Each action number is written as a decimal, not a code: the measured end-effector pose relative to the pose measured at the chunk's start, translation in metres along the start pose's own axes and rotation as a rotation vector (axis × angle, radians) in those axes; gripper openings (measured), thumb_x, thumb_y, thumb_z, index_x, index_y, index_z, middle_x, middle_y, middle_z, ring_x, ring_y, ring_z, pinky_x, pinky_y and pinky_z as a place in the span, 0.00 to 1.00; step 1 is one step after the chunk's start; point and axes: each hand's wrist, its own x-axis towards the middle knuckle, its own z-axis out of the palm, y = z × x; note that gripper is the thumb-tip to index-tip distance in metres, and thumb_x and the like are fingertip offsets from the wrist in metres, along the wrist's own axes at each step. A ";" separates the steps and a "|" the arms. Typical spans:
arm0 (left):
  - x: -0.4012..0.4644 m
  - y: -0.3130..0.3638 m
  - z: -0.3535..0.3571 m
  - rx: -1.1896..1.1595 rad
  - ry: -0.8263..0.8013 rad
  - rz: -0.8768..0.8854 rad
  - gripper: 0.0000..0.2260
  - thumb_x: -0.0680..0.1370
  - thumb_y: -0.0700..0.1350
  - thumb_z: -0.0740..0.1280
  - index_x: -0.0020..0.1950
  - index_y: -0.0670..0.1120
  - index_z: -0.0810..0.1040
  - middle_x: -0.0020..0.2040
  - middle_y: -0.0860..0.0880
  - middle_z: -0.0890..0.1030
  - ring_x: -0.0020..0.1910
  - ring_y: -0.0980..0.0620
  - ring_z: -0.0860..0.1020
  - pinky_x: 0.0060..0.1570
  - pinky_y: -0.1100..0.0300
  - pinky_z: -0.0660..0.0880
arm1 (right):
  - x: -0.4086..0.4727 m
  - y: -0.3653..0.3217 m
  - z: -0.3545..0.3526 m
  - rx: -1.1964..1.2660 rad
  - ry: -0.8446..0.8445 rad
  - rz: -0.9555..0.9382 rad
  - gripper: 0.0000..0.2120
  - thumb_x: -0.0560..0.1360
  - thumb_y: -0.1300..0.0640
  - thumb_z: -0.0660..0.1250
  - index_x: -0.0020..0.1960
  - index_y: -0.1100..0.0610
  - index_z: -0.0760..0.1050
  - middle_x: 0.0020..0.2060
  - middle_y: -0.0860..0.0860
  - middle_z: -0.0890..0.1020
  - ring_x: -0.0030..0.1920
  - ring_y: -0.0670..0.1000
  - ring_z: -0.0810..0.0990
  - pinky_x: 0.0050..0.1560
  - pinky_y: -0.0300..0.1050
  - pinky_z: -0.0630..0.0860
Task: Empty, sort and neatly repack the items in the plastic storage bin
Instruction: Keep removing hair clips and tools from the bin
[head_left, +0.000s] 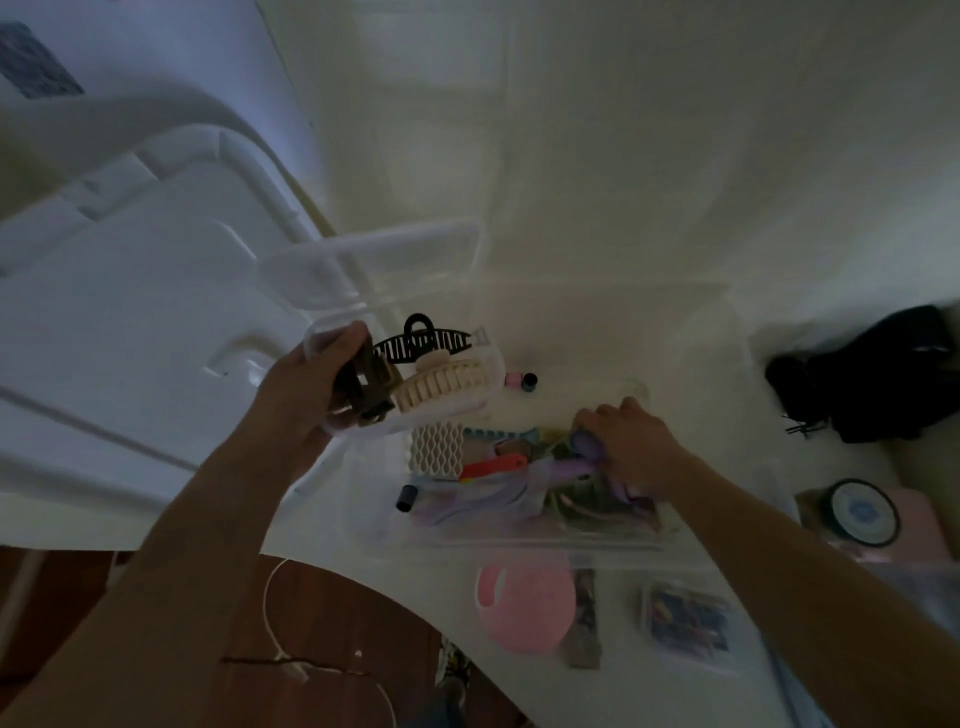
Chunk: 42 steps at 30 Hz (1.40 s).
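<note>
Gripping small clear box (415, 384) of hair clips, left hand (306, 384); right hand (631, 441) closed on purple item (582, 465) inside bin (737, 364).

I count two hands: the left hand (306, 384) and the right hand (631, 441). There are three hair claw clips: one black clip (421, 343), one cream clip (441, 384), one brown clip (366, 387). Two small dark cylinders: one (529, 382), another (407, 498). One pink round thing (524, 608). One large white lid (130, 312). One black bag (872, 374).
</note>
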 end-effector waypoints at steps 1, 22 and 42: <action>0.001 0.000 0.002 -0.005 0.003 -0.003 0.07 0.79 0.50 0.68 0.54 0.48 0.77 0.53 0.40 0.82 0.54 0.40 0.82 0.43 0.52 0.82 | 0.003 0.008 -0.003 0.080 0.015 0.043 0.23 0.72 0.53 0.69 0.65 0.49 0.67 0.56 0.52 0.78 0.57 0.58 0.73 0.46 0.48 0.74; 0.022 -0.016 0.047 -0.004 -0.072 -0.081 0.11 0.79 0.50 0.68 0.57 0.45 0.77 0.55 0.40 0.81 0.50 0.47 0.83 0.43 0.56 0.83 | -0.006 0.035 0.003 0.492 -0.093 0.139 0.35 0.65 0.49 0.80 0.66 0.52 0.67 0.51 0.49 0.76 0.50 0.54 0.76 0.46 0.43 0.70; 0.025 -0.012 0.028 -0.057 -0.034 -0.050 0.09 0.78 0.49 0.70 0.54 0.45 0.79 0.51 0.42 0.82 0.53 0.44 0.83 0.53 0.51 0.81 | 0.041 -0.112 -0.018 0.238 -0.013 -0.196 0.22 0.72 0.53 0.72 0.61 0.60 0.68 0.51 0.57 0.80 0.50 0.59 0.80 0.42 0.46 0.72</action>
